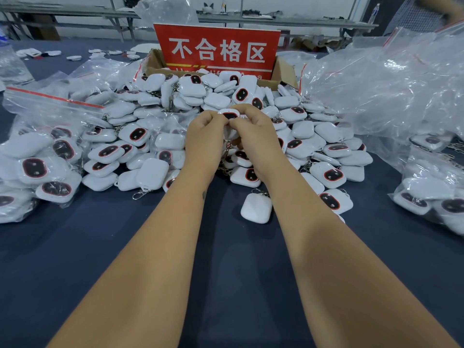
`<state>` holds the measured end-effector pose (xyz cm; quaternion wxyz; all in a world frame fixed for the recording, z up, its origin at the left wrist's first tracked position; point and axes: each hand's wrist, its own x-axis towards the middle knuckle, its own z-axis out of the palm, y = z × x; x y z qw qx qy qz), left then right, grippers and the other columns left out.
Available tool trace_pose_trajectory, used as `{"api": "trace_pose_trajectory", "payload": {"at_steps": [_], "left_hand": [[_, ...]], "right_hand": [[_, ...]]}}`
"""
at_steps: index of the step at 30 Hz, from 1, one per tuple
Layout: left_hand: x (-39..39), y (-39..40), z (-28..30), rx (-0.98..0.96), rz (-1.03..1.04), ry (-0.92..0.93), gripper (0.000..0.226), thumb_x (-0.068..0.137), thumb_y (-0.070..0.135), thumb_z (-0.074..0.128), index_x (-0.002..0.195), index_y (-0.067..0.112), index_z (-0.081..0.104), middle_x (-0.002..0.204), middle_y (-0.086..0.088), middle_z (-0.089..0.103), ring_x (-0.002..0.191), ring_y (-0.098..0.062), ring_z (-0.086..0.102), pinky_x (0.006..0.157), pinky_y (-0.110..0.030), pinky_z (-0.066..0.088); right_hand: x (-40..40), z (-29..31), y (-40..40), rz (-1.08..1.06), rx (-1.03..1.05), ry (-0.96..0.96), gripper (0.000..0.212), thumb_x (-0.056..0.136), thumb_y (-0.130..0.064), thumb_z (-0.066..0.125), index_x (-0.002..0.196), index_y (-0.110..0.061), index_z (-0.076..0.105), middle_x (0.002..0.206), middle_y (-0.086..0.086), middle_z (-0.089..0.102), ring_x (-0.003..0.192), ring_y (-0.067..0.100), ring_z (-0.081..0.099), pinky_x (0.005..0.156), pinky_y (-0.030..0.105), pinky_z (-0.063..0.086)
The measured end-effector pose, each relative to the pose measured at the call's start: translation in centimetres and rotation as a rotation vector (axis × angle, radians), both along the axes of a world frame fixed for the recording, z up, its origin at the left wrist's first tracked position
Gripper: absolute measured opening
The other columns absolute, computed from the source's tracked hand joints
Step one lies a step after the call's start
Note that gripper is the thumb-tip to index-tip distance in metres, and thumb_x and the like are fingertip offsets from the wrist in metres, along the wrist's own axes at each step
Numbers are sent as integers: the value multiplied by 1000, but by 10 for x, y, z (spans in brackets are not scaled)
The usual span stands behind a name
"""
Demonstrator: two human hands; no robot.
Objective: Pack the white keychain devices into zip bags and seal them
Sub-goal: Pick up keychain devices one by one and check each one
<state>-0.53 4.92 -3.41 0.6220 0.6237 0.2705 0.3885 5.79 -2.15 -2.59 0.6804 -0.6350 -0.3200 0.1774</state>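
A large heap of white keychain devices with dark oval faces covers the middle of the blue table. Above the heap's front, my left hand and my right hand together pinch one white device, face up; its metal clip and chain hang down between my wrists. Whether a bag surrounds this device I cannot tell. Filled zip bags with red seal strips lie at the left. One loose device lies face down close to my right forearm.
A cardboard box with a red sign stands behind the heap. A mound of empty clear bags fills the right side, with more filled bags below it. Another person's sleeve shows at the top right. Bare blue tabletop lies near me.
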Motion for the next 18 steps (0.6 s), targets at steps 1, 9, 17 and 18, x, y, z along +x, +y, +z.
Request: {"api": "trace_pose_trajectory", "payload": {"at_steps": [1, 9, 17, 18], "left_hand": [[0, 0, 0, 3, -2, -3, 10, 85, 19, 56, 75, 15, 55, 75, -6, 53, 71, -17, 47, 67, -34, 40], [0, 0, -2, 37, 12, -9, 11, 82, 22, 54, 71, 23, 57, 70, 4, 58, 69, -14, 50, 67, -34, 42], [3, -1, -1, 26, 47, -8, 21, 90, 21, 51, 70, 24, 58, 73, 5, 58, 71, -12, 51, 68, -31, 43], [3, -1, -2, 19, 62, -18, 24, 91, 21, 50, 70, 26, 60, 72, 9, 59, 72, -10, 52, 69, -31, 44]], "right_hand": [[0, 0, 0, -2, -3, -4, 21, 91, -4, 53, 103, -15, 67, 71, -2, 61, 60, 6, 54, 58, 20, 45], [0, -1, -1, -1, -19, -32, 24, 92, -3, 52, 105, -16, 67, 65, -7, 61, 58, 3, 56, 57, 18, 46], [-1, 0, 1, -27, -28, 1, 22, 94, -7, 53, 111, -14, 66, 77, -1, 64, 66, 7, 59, 61, 22, 47], [-1, 0, 1, -43, -18, 11, 19, 94, -9, 55, 107, -16, 66, 77, -1, 64, 66, 8, 59, 60, 22, 47]]}}
